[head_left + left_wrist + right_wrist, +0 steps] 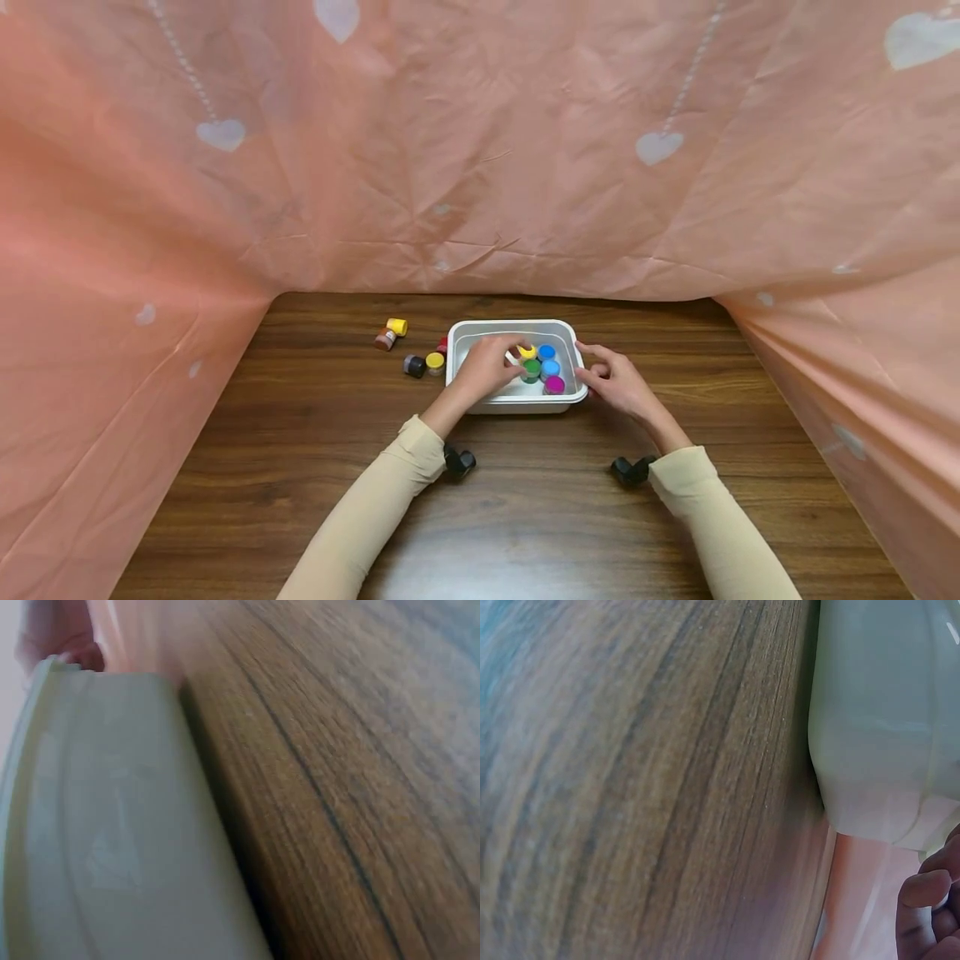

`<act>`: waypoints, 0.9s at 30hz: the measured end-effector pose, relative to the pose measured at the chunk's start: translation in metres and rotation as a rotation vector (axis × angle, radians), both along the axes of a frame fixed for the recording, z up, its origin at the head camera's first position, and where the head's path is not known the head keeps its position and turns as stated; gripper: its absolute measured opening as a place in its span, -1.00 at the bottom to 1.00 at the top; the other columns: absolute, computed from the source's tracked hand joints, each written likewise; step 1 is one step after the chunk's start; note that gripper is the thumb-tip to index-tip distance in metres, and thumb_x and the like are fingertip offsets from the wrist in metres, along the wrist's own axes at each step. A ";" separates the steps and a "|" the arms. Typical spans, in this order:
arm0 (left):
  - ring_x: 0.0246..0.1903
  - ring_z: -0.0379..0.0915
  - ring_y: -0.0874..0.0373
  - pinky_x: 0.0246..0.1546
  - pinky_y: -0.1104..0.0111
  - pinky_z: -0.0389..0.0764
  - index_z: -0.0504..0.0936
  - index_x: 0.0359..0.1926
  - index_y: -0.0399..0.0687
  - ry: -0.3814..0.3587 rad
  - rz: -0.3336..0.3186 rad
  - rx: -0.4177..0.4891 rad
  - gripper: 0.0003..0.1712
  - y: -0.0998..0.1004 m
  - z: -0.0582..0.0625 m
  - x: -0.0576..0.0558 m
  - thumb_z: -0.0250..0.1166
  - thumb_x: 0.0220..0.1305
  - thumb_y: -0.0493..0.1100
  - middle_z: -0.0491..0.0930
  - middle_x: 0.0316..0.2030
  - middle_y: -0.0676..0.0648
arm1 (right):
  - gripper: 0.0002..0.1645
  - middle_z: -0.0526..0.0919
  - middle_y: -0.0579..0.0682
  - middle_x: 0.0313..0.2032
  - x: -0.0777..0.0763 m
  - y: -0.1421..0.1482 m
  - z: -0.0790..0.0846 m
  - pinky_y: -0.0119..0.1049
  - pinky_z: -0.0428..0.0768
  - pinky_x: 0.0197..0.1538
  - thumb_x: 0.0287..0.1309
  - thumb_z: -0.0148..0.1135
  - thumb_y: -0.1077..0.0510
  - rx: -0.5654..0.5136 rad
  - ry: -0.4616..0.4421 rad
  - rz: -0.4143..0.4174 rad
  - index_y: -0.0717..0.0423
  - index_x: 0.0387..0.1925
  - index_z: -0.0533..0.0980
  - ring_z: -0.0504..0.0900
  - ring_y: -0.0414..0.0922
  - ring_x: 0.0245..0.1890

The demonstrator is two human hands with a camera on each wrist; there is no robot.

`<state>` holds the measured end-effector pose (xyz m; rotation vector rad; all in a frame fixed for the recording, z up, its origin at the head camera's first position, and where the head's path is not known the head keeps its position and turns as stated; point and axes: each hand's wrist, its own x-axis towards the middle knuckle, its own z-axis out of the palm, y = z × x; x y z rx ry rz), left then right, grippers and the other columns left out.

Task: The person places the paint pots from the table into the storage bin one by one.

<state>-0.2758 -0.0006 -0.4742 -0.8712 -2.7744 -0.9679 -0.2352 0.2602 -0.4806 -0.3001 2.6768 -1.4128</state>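
A white plastic tray (517, 407) stands on the wooden table. Inside, toward its right, sit small paint pots: yellow (528, 352), green (531, 371), blue (547, 352), light blue (550, 369) and magenta (554, 385). My left hand (487, 365) reaches over the front rim, thumb and fingers spread apart beside the green and yellow pots; whether it touches them is unclear. My right hand (617, 379) holds the tray's right rim with thumb and index finger. In the right wrist view its other fingers (926, 892) curl near the tray's corner.
Left of the tray lie more pots: black (414, 366), yellow (435, 362), red (442, 344), brown (386, 338) and another yellow one (397, 327). A pink curtain (480, 167) with hearts closes off the table's back and sides.
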 end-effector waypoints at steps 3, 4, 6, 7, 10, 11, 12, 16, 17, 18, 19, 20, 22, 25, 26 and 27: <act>-0.27 0.72 0.11 -0.13 0.27 0.69 0.73 0.09 -0.08 0.012 0.005 0.041 -0.63 -0.010 0.004 0.005 0.49 0.26 -0.24 0.76 -0.14 -0.10 | -0.32 0.46 -0.10 -0.66 0.000 0.000 -0.001 -0.39 0.33 -0.53 0.46 0.24 0.17 0.003 0.005 -0.006 0.23 0.50 0.30 0.41 -0.22 -0.62; -0.27 0.72 0.12 -0.14 0.28 0.70 0.73 0.09 -0.07 0.017 0.011 0.049 -0.64 -0.013 0.006 0.006 0.48 0.28 -0.24 0.76 -0.14 -0.10 | -0.32 0.46 -0.10 -0.66 0.000 0.000 -0.001 -0.39 0.33 -0.53 0.45 0.24 0.17 0.001 0.004 -0.015 0.22 0.50 0.31 0.41 -0.22 -0.62; -0.25 0.73 0.11 -0.13 0.29 0.72 0.72 0.10 -0.09 0.025 0.014 0.075 -0.65 -0.021 0.009 0.007 0.46 0.30 -0.25 0.76 -0.12 -0.12 | -0.33 0.46 -0.10 -0.67 0.000 0.000 -0.001 -0.39 0.32 -0.54 0.45 0.24 0.18 0.002 0.008 -0.018 0.21 0.50 0.31 0.40 -0.22 -0.63; -0.24 0.73 0.10 -0.14 0.29 0.73 0.72 0.10 -0.11 0.032 0.015 0.093 -0.65 -0.025 0.010 0.007 0.46 0.30 -0.26 0.75 -0.11 -0.14 | -0.33 0.46 -0.10 -0.66 0.000 0.000 -0.002 -0.39 0.32 -0.54 0.45 0.24 0.18 0.003 0.009 -0.016 0.21 0.50 0.31 0.40 -0.22 -0.63; -0.20 0.73 0.06 -0.12 0.26 0.75 0.71 0.10 -0.14 0.046 0.035 0.140 -0.66 -0.041 0.012 0.006 0.44 0.30 -0.29 0.74 -0.09 -0.18 | -0.32 0.47 -0.10 -0.66 -0.002 0.000 -0.003 -0.39 0.33 -0.53 0.45 0.24 0.16 0.003 0.001 -0.013 0.19 0.50 0.31 0.40 -0.22 -0.63; -0.19 0.73 0.05 -0.12 0.26 0.75 0.71 0.10 -0.14 0.052 0.045 0.153 -0.66 -0.047 0.012 0.006 0.44 0.31 -0.29 0.74 -0.09 -0.18 | -0.32 0.47 -0.10 -0.65 -0.002 0.000 -0.004 -0.39 0.33 -0.53 0.46 0.24 0.16 0.004 0.000 -0.008 0.19 0.51 0.31 0.40 -0.22 -0.63; -0.18 0.73 0.05 -0.12 0.25 0.75 0.71 0.09 -0.13 0.059 0.060 0.165 -0.67 -0.054 0.012 0.005 0.43 0.31 -0.29 0.73 -0.09 -0.18 | -0.32 0.47 -0.10 -0.65 -0.002 0.000 -0.004 -0.38 0.33 -0.53 0.46 0.24 0.16 0.005 -0.001 -0.004 0.19 0.51 0.30 0.40 -0.22 -0.62; -0.18 0.72 0.04 -0.12 0.23 0.75 0.72 0.08 -0.11 0.088 0.124 0.209 -0.71 -0.079 0.009 -0.001 0.41 0.34 -0.28 0.71 -0.10 -0.22 | -0.33 0.47 -0.09 -0.65 -0.002 0.000 -0.004 -0.38 0.32 -0.53 0.46 0.24 0.16 0.010 0.008 0.001 0.19 0.50 0.31 0.39 -0.22 -0.63; -0.18 0.71 0.02 -0.11 0.22 0.75 0.72 0.08 -0.12 0.089 0.137 0.225 -0.70 -0.085 0.008 -0.003 0.41 0.34 -0.29 0.70 -0.10 -0.23 | -0.33 0.47 -0.08 -0.65 -0.002 0.000 -0.003 -0.38 0.32 -0.53 0.46 0.23 0.16 0.014 0.012 0.000 0.19 0.50 0.31 0.39 -0.22 -0.63; -0.17 0.71 0.01 -0.10 0.20 0.75 0.71 0.08 -0.14 0.085 0.147 0.244 -0.69 -0.091 0.008 -0.005 0.41 0.33 -0.30 0.70 -0.09 -0.24 | -0.33 0.48 -0.08 -0.65 -0.002 0.000 -0.004 -0.38 0.32 -0.53 0.46 0.23 0.16 0.018 0.017 0.000 0.18 0.50 0.32 0.39 -0.22 -0.63; -0.16 0.71 0.00 -0.09 0.19 0.74 0.70 0.10 -0.15 0.085 0.159 0.258 -0.67 -0.097 0.007 -0.006 0.42 0.32 -0.31 0.69 -0.08 -0.24 | -0.34 0.48 -0.08 -0.65 -0.002 0.001 -0.004 -0.38 0.31 -0.53 0.46 0.23 0.16 0.022 0.020 -0.001 0.18 0.50 0.32 0.38 -0.22 -0.64; -0.15 0.71 -0.01 -0.08 0.18 0.74 0.69 0.11 -0.16 0.080 0.171 0.270 -0.66 -0.103 0.005 -0.008 0.42 0.32 -0.31 0.68 -0.08 -0.24 | -0.34 0.47 -0.08 -0.65 -0.002 0.001 -0.004 -0.38 0.31 -0.53 0.46 0.23 0.16 0.026 0.022 -0.001 0.18 0.50 0.32 0.38 -0.21 -0.64; -0.12 0.70 -0.03 -0.05 0.15 0.73 0.68 0.15 -0.14 0.072 0.205 0.284 -0.62 -0.114 0.002 -0.011 0.42 0.32 -0.31 0.67 -0.05 -0.23 | -0.33 0.48 -0.07 -0.65 -0.002 0.002 -0.004 -0.38 0.32 -0.53 0.46 0.23 0.15 0.031 0.024 0.003 0.19 0.50 0.32 0.38 -0.21 -0.63; -0.06 0.68 -0.08 -0.01 0.09 0.72 0.65 0.18 -0.12 0.069 0.266 0.304 -0.58 -0.129 -0.003 -0.017 0.43 0.31 -0.31 0.67 -0.02 -0.26 | -0.33 0.48 -0.07 -0.65 -0.002 0.002 -0.004 -0.38 0.32 -0.52 0.46 0.24 0.14 0.030 0.022 0.006 0.19 0.50 0.31 0.38 -0.21 -0.63; -0.05 0.67 -0.10 0.00 0.06 0.72 0.65 0.18 -0.12 0.067 0.286 0.314 -0.58 -0.135 -0.005 -0.019 0.43 0.31 -0.32 0.67 -0.01 -0.27 | -0.33 0.48 -0.07 -0.64 -0.003 0.003 -0.004 -0.37 0.32 -0.52 0.46 0.24 0.13 0.029 0.022 0.008 0.18 0.50 0.31 0.39 -0.21 -0.63; -0.04 0.67 -0.12 0.01 0.04 0.71 0.65 0.18 -0.13 0.071 0.307 0.321 -0.57 -0.139 -0.007 -0.021 0.43 0.30 -0.32 0.67 -0.01 -0.28 | -0.33 0.49 -0.07 -0.64 -0.003 0.003 -0.004 -0.38 0.32 -0.52 0.46 0.24 0.13 0.028 0.023 0.008 0.18 0.50 0.31 0.39 -0.21 -0.63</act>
